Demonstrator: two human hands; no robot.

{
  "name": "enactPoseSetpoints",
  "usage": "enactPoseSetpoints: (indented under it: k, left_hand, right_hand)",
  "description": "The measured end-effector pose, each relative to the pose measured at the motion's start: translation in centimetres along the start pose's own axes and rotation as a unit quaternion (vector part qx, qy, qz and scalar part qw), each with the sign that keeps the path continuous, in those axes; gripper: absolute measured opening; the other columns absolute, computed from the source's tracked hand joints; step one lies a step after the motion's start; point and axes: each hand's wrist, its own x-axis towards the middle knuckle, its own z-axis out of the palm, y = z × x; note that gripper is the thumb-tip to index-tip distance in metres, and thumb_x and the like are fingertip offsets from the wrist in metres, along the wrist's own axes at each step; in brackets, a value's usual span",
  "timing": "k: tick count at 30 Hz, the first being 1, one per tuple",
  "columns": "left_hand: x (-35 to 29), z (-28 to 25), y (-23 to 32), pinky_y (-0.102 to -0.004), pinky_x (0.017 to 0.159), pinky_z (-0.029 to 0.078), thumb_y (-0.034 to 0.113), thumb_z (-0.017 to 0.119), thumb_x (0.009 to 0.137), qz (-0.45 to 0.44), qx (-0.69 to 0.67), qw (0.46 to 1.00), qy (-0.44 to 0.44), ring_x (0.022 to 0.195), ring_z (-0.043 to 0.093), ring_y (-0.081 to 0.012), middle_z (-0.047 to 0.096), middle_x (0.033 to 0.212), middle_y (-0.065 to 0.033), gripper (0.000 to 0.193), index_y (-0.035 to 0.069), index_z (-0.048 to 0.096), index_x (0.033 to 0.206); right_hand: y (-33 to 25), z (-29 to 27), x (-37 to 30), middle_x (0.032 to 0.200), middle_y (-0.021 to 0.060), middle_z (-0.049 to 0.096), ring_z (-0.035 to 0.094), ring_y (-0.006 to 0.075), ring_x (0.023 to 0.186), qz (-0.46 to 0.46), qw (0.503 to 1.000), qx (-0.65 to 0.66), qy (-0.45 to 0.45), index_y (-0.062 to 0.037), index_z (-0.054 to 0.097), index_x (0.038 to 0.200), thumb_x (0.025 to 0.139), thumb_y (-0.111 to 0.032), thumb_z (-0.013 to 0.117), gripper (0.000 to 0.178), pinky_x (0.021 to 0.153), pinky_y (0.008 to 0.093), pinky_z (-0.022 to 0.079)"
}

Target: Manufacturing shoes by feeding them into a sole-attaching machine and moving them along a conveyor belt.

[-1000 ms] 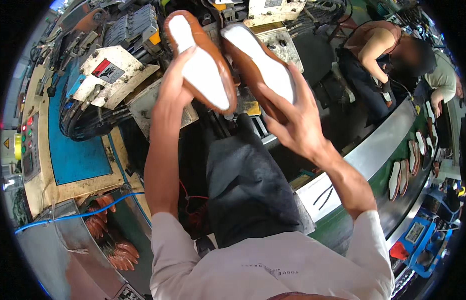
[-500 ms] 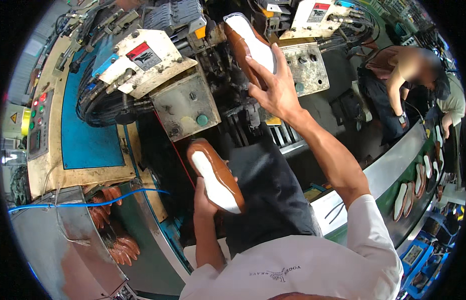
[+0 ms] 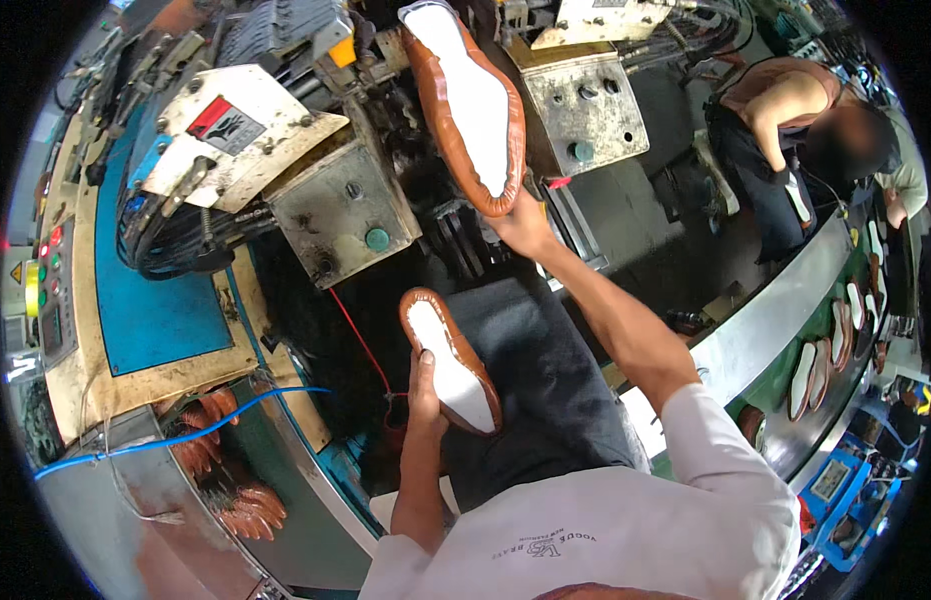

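Note:
My left hand point(image 3: 423, 398) grips a brown shoe upper point(image 3: 486, 388) by its side, thumb on the white sole-shaped piece point(image 3: 447, 360) that covers its underside. This upper is above my dark-trousered lap. Farther forward, my right hand point(image 3: 525, 230) holds a second brown shoe upper point(image 3: 432, 90) from beneath its near end; most of its fingers are hidden. That upper is also bottom-up, its white underside point(image 3: 475, 110) facing me and its edge pleated round the near end. It hangs between two machine control boxes.
The left control box point(image 3: 345, 215) and right control box point(image 3: 585, 105) carry green buttons. A blue hose point(image 3: 185, 435) crosses at left above several brown uppers point(image 3: 247, 510). At right, a conveyor point(image 3: 755, 385) bears several white-bottomed uppers point(image 3: 802, 380); a co-worker point(image 3: 775, 110) bends beside it.
My right hand has shifted from the side of the far upper to under its near end. That upper now looks larger and nearer. My left hand still holds the other upper, turned slightly.

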Motion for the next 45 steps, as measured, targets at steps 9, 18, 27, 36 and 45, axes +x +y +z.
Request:
enactPoseSetpoints:
  k: [9, 18, 27, 36, 45]
  left_hand:
    - [-0.1, 1.5, 1.9, -0.0588, 0.103, 0.06, 0.057, 0.045, 0.111, -0.035, -0.048, 0.998, 0.004, 0.115, 0.073, -0.046, 0.066, 0.141, -0.0259, 0.078, -0.003, 0.042, 0.161]
    - [0.7, -0.8, -0.4, -0.0571, 0.1, 0.062, 0.053, 0.048, 0.113, -0.013, -0.052, 0.999, 0.009, 0.116, 0.073, -0.0444, 0.064, 0.14, -0.0262, 0.072, 0.003, 0.035, 0.165]
    - [0.0, -1.0, -1.4, -0.0469, 0.11, 0.056, 0.046, 0.051, 0.117, -0.003, -0.121, 0.99, -0.07, 0.131, 0.064, -0.0293, 0.059, 0.143, -0.0148, 0.061, 0.011, 0.037, 0.165]
    - [-0.5, 0.9, 0.2, -0.0493, 0.115, 0.053, 0.049, 0.049, 0.117, 0.033, -0.029, 0.998, -0.039, 0.14, 0.059, -0.0316, 0.054, 0.155, -0.0165, 0.069, 0.012, 0.03, 0.172]
    - [0.0, 2.0, 1.3, -0.0461, 0.116, 0.051, 0.045, 0.052, 0.116, 0.005, -0.005, 1.0, -0.001, 0.138, 0.06, -0.0287, 0.057, 0.153, -0.0147, 0.066, 0.01, 0.035, 0.169]
  right_hand:
    - [3.6, -0.4, -2.5, 0.159, 0.0253, 0.061, 0.055, 0.0361, 0.152, -0.024, 0.999, 0.033, -0.03, 0.0027, 0.054, 0.156, 0.094, -0.02, 0.081, 0.072, 0.128, 0.0444, 0.04]
    - [1.2, 2.1, -1.5, 0.132, 0.0194, 0.072, 0.067, 0.0329, 0.127, 0.036, 0.997, 0.059, 0.032, 0.0019, 0.066, 0.138, 0.093, -0.015, 0.08, 0.051, 0.11, 0.0428, 0.053]
    - [-16.3, -4.6, -2.9, 0.167, 0.0275, 0.045, 0.038, 0.053, 0.156, -0.344, 0.884, -0.287, 0.135, -0.0084, 0.058, 0.156, 0.087, -0.024, 0.086, 0.075, 0.129, 0.0582, 0.036]
    - [-14.5, -1.4, 0.9, 0.168, 0.0221, 0.044, 0.037, 0.049, 0.157, -0.347, 0.854, -0.367, 0.122, -0.0096, 0.053, 0.162, 0.084, -0.017, 0.085, 0.084, 0.124, 0.0554, 0.043]
    - [-16.4, -0.7, 12.2, 0.164, 0.0204, 0.047, 0.039, 0.0472, 0.156, -0.367, 0.837, -0.379, 0.145, -0.0098, 0.053, 0.159, 0.089, -0.021, 0.081, 0.076, 0.115, 0.058, 0.053]
